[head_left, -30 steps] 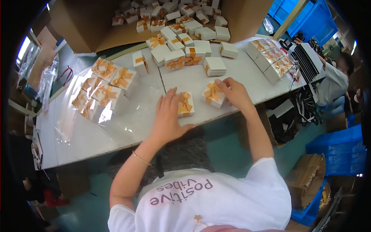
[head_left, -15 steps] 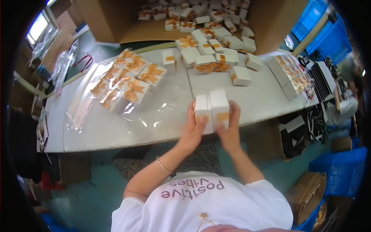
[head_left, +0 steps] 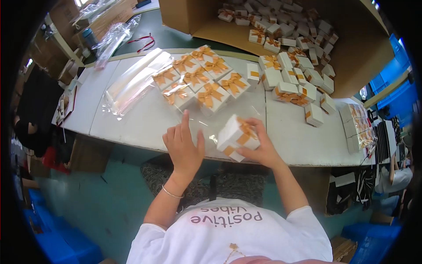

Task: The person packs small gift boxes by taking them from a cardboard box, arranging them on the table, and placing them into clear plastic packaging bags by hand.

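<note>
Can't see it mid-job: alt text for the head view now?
A right hand holds apparently two square white boxes with orange ribbon over a white tabletop; the left hand, open and empty, hovers before a block of white boxes topped with orange bows. Beyond, a large brown cardboard box holds many similar boxes.

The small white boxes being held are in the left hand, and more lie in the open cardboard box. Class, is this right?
Not quite: the head view shows the right hand holding the small white boxes, while the left hand is empty. More do lie in the open cardboard box.
</note>
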A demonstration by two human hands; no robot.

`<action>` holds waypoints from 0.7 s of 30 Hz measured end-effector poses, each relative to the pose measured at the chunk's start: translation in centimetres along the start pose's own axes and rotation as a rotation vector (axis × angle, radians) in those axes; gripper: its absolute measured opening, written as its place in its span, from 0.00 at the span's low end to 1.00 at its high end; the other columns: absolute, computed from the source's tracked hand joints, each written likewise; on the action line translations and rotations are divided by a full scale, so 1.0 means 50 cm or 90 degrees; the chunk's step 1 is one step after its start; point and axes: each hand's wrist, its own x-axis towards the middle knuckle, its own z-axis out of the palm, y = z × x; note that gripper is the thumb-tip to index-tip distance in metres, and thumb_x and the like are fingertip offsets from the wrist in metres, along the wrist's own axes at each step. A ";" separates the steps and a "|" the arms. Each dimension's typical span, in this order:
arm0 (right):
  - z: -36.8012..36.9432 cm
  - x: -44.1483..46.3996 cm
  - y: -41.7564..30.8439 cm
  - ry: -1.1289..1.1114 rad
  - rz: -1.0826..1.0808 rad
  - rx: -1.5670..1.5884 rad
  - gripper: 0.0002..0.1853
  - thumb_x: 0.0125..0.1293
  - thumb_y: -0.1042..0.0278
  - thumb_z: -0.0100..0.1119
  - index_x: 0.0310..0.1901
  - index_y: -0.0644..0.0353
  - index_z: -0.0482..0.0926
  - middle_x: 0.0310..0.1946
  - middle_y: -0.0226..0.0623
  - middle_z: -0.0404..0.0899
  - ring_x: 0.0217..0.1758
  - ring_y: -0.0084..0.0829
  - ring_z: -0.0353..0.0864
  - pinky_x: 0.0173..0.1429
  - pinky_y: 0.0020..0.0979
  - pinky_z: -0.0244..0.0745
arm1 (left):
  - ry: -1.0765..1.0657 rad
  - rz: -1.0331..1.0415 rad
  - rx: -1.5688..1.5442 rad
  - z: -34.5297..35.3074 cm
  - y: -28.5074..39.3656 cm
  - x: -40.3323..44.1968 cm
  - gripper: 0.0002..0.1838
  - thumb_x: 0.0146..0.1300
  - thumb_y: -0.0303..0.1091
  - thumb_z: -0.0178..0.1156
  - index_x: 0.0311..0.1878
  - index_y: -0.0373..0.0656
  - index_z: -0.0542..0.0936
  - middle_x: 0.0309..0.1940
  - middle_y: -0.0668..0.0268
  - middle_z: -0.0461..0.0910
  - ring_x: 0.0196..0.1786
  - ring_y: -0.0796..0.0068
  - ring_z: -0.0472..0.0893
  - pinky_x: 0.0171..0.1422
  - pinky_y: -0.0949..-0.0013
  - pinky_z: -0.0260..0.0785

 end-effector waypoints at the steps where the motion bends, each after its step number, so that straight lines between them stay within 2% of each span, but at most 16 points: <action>1: 0.005 0.024 0.002 -0.064 -0.012 -0.018 0.43 0.53 0.67 0.76 0.67 0.54 0.58 0.61 0.40 0.67 0.66 0.33 0.67 0.71 0.33 0.62 | 0.005 0.000 0.005 -0.004 -0.014 0.001 0.33 0.57 0.27 0.68 0.66 0.38 0.68 0.36 0.63 0.72 0.42 0.65 0.71 0.51 0.59 0.63; 2: 0.010 0.047 -0.003 -0.066 -0.017 -0.019 0.43 0.53 0.67 0.76 0.67 0.54 0.58 0.61 0.40 0.67 0.66 0.33 0.67 0.71 0.33 0.62 | 0.014 0.013 -0.038 -0.004 -0.028 0.002 0.30 0.57 0.25 0.66 0.64 0.38 0.71 0.30 0.65 0.71 0.37 0.66 0.71 0.46 0.60 0.64; 3: 0.014 0.069 -0.009 -0.127 -0.008 -0.010 0.43 0.52 0.67 0.76 0.67 0.54 0.58 0.62 0.40 0.67 0.66 0.32 0.67 0.71 0.33 0.62 | 0.023 0.025 -0.082 -0.005 -0.036 0.003 0.27 0.58 0.23 0.64 0.63 0.39 0.74 0.24 0.66 0.71 0.31 0.68 0.72 0.41 0.61 0.64; 4: 0.021 0.086 -0.014 -0.188 0.003 -0.003 0.43 0.52 0.67 0.76 0.67 0.54 0.59 0.62 0.39 0.68 0.66 0.31 0.67 0.71 0.32 0.62 | 0.026 0.024 -0.081 -0.008 -0.038 0.004 0.27 0.58 0.23 0.64 0.63 0.39 0.74 0.24 0.66 0.71 0.31 0.68 0.72 0.41 0.61 0.64; 6: 0.041 0.112 0.007 -0.194 -0.041 -0.007 0.45 0.50 0.66 0.78 0.67 0.54 0.60 0.60 0.38 0.67 0.64 0.33 0.69 0.71 0.33 0.63 | 0.044 0.047 -0.110 -0.011 -0.039 0.006 0.23 0.56 0.20 0.63 0.57 0.36 0.77 0.26 0.62 0.73 0.29 0.62 0.72 0.35 0.61 0.64; 8: 0.068 0.127 0.015 -0.041 -0.253 -0.276 0.43 0.50 0.65 0.78 0.66 0.56 0.61 0.57 0.42 0.65 0.60 0.40 0.74 0.65 0.36 0.70 | 0.055 0.063 -0.134 -0.007 -0.046 0.004 0.20 0.55 0.20 0.63 0.54 0.37 0.78 0.26 0.62 0.74 0.28 0.62 0.72 0.34 0.61 0.64; 9: 0.094 0.125 0.012 -0.042 -0.255 -0.277 0.43 0.50 0.65 0.78 0.66 0.56 0.61 0.57 0.42 0.65 0.60 0.40 0.74 0.65 0.36 0.70 | 0.058 0.078 -0.158 -0.003 -0.051 0.003 0.18 0.55 0.20 0.63 0.50 0.37 0.79 0.26 0.61 0.74 0.28 0.61 0.72 0.33 0.60 0.64; 11: 0.153 0.107 0.007 0.171 -0.244 -0.340 0.41 0.50 0.64 0.77 0.63 0.58 0.63 0.56 0.47 0.63 0.54 0.46 0.78 0.57 0.39 0.77 | 0.080 0.086 -0.168 0.004 -0.052 0.003 0.16 0.54 0.19 0.63 0.48 0.37 0.79 0.26 0.61 0.74 0.28 0.60 0.73 0.33 0.60 0.64; 12: 0.174 0.105 0.008 0.173 -0.243 -0.341 0.41 0.50 0.64 0.77 0.63 0.58 0.63 0.56 0.47 0.63 0.54 0.46 0.78 0.57 0.39 0.77 | 0.102 0.095 -0.179 0.009 -0.053 0.004 0.14 0.54 0.19 0.63 0.45 0.37 0.79 0.26 0.61 0.75 0.28 0.59 0.74 0.34 0.60 0.65; 14: 0.207 0.104 0.011 0.284 -0.229 -0.340 0.38 0.52 0.64 0.76 0.61 0.59 0.64 0.57 0.50 0.61 0.53 0.47 0.79 0.51 0.40 0.80 | 0.123 0.112 -0.190 0.020 -0.063 0.003 0.15 0.54 0.19 0.63 0.47 0.37 0.79 0.26 0.61 0.76 0.29 0.60 0.74 0.35 0.60 0.66; 19: 0.199 0.108 0.001 0.285 -0.225 -0.361 0.40 0.51 0.65 0.76 0.63 0.60 0.64 0.57 0.50 0.61 0.54 0.47 0.78 0.54 0.37 0.78 | 0.223 0.124 -0.144 0.042 -0.095 -0.004 0.20 0.55 0.20 0.64 0.53 0.36 0.76 0.29 0.61 0.78 0.30 0.59 0.76 0.36 0.60 0.69; 21: 0.191 0.109 -0.007 0.258 -0.262 -0.342 0.40 0.50 0.65 0.76 0.63 0.60 0.64 0.56 0.50 0.62 0.52 0.48 0.78 0.54 0.37 0.77 | 0.104 0.020 -0.192 0.040 -0.107 -0.031 0.24 0.56 0.21 0.64 0.58 0.35 0.73 0.30 0.61 0.79 0.31 0.59 0.76 0.36 0.60 0.69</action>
